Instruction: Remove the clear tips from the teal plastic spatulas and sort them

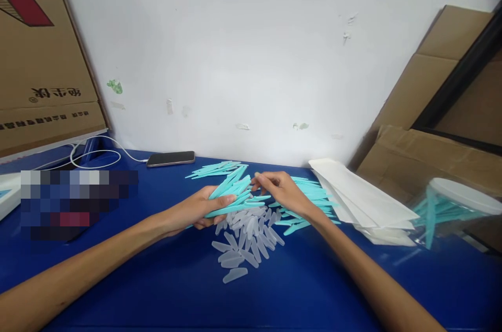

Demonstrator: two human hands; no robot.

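Observation:
My left hand (209, 208) is wrapped round a thick bunch of slim teal eyebrow razors (234, 191), its thumb lying across them. Their narrow ends fan out to the right. Close by on the right, my right hand (280, 189) is bent with thumb and fingertips together at the end of the bunch; whatever it pinches is too small to make out. Under both hands spreads a pile of translucent plastic blade caps (251, 235). Behind the left hand lies a second group of teal razors (215, 168). More teal razors (309, 198) lie partly hidden behind my right wrist.
A phone (171, 159) on a white cable rests by the wall. White paper sleeves (364, 201) are stacked to the right, beside a clear tub with a white lid (466, 196) holding teal razors. Cardboard boxes (43, 60) stand at both sides of the blue table (164, 290).

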